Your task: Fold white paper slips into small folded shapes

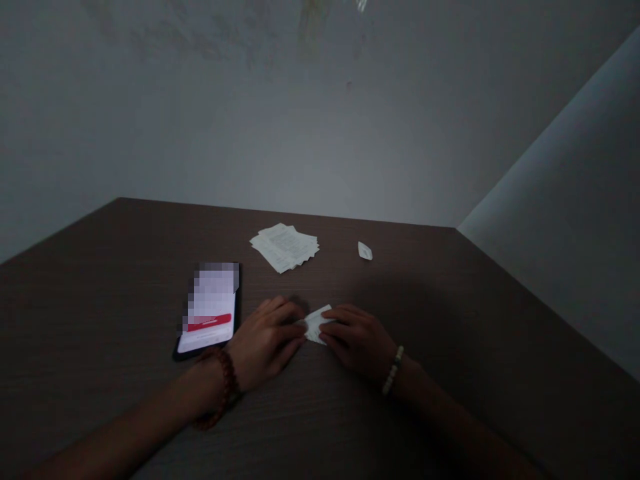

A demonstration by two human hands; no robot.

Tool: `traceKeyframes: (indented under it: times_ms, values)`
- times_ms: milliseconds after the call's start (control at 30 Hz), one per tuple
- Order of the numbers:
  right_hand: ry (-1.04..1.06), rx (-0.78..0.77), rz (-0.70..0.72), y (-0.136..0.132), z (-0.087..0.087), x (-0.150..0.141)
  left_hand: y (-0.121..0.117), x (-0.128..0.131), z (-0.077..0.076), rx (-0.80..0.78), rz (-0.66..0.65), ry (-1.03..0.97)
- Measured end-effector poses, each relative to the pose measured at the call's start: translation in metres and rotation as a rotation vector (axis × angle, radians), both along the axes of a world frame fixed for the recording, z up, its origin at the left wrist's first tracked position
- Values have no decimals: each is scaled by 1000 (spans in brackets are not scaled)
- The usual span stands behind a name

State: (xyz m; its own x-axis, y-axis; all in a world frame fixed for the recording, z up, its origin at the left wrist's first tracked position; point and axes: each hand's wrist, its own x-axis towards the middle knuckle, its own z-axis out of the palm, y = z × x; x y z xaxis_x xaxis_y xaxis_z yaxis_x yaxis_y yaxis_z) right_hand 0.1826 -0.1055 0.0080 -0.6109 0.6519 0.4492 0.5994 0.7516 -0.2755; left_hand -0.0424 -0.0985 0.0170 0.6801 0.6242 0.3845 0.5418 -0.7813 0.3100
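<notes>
Between my two hands is a small piece of white paper [316,325], folded, with faint print on it. My left hand [270,340] has its fingers closed on the paper's left edge. From the other side, the fingers of my right hand [357,339] grip its right edge. The paper is at or just above the tabletop; I cannot tell which. My fingers hide both of its ends. Beyond the hands lies a loose, fanned stack of printed paper slips [286,247]. A small folded paper [365,251] rests to the right of that stack.
A phone [209,307] with a lit, partly blurred screen lies left of my left hand, close to the wrist. The brown wooden table [150,233] meets a stained grey wall [300,133] at its far edge. Another wall [575,200] rises along the right.
</notes>
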Motion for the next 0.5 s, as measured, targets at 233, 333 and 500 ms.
traceKeyframes:
  times_ms: [233,333,500]
  values:
    - [-112,-6,-6,-3,4,5,-1,0,-1,-16,45,-17]
    - [-210,25,-5,-5,10,4,-1,0,0,-28,33,-23]
    - [-311,39,25,-6,15,3,-1,1,3,-38,1,-39]
